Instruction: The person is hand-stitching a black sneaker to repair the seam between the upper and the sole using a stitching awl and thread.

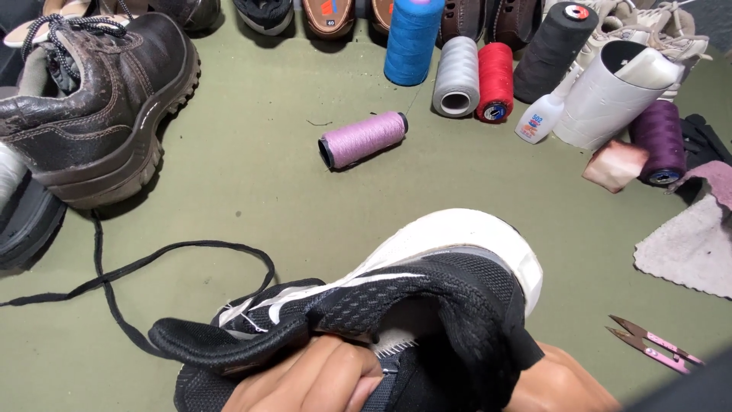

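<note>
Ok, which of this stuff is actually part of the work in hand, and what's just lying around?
In hand:
black sneaker, held by left hand and right hand
loose black lace

Lying about:
brown boot
pink thread spool
blue, grey, red spools
pink snips
glue bottle

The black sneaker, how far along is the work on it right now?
Done: the lace is out, lying loose on the green mat. In hand: the black mesh sneaker is gripped by the left hand at its collar, the right hand behind the heel. White stitches show at the collar. Left: the seam's extent is hidden; the pink thread snips lie untouched.
</note>
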